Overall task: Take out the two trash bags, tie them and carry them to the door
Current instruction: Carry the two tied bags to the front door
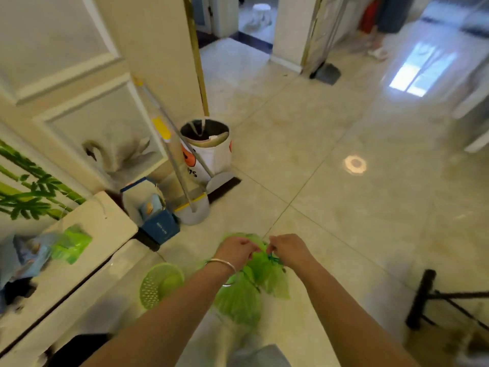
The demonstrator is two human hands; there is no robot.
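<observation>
Glossy cream floor tiles (pixel 344 133) spread below. Both the left hand (pixel 235 251) and right hand (pixel 288 249) pinch the mouth of a green trash bag (pixel 246 300) hanging beneath their fingers, apparently drawing its ties apart to knot it; an emptied green basket (pixel 158 284) sits just left.

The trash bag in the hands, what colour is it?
Bright, see-through green. The trash bag shows in the head view, hanging between both hands.
</observation>
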